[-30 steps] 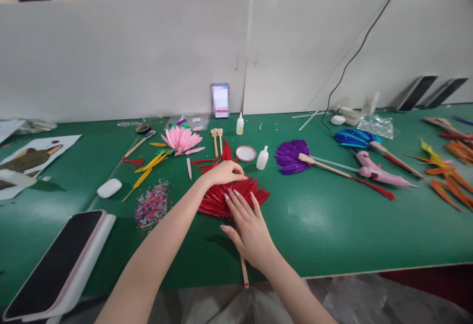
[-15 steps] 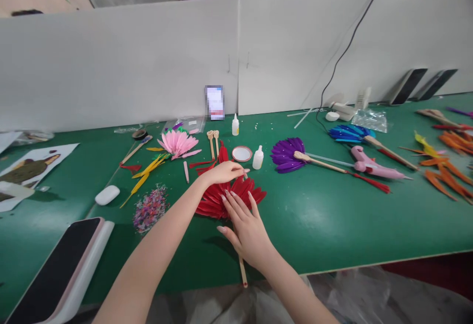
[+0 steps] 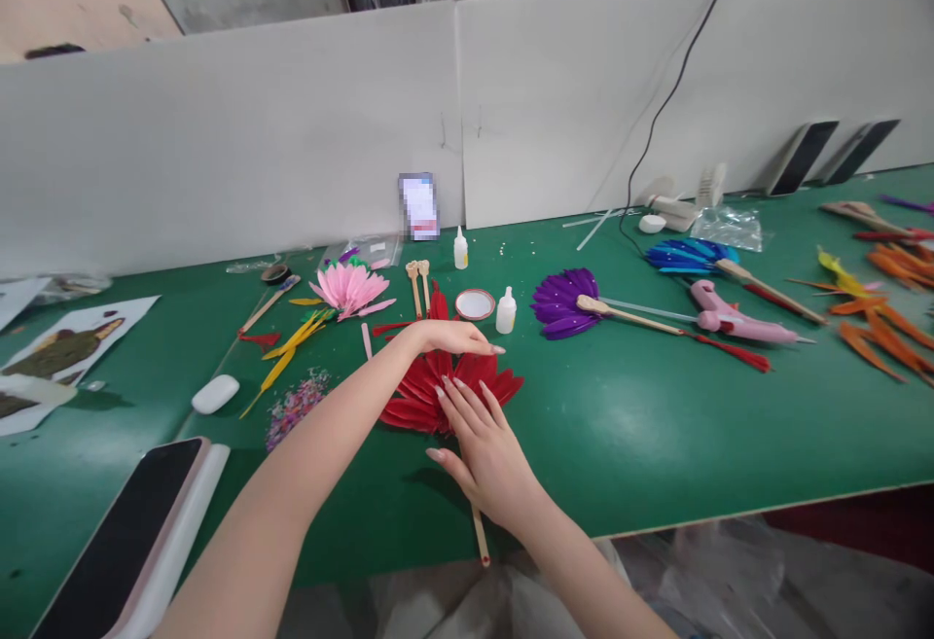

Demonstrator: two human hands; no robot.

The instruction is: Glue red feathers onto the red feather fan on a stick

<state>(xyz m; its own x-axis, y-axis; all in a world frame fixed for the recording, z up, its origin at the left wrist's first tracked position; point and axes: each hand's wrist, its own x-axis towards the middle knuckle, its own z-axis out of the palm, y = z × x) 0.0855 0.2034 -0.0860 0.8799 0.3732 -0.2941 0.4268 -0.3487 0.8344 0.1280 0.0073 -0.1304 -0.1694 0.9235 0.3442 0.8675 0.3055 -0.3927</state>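
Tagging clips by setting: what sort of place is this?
Probably a craft workshop bench. A red feather fan and a purple feather fan lie on a green table with a pink glue gun and a small white bottle; white divider boards wall off the station.

The right grip (image 3: pixel 485 454) covers the centre of the red feather fan (image 3: pixel 419 398) and most of its stick (image 3: pixel 480 534); the left grip (image 3: pixel 452 337) hides its far edge. The screen of the propped phone (image 3: pixel 418 205) is blurred. At the worktop's near left corner, the dark slab (image 3: pixel 124 542) runs off the picture's bottom edge.
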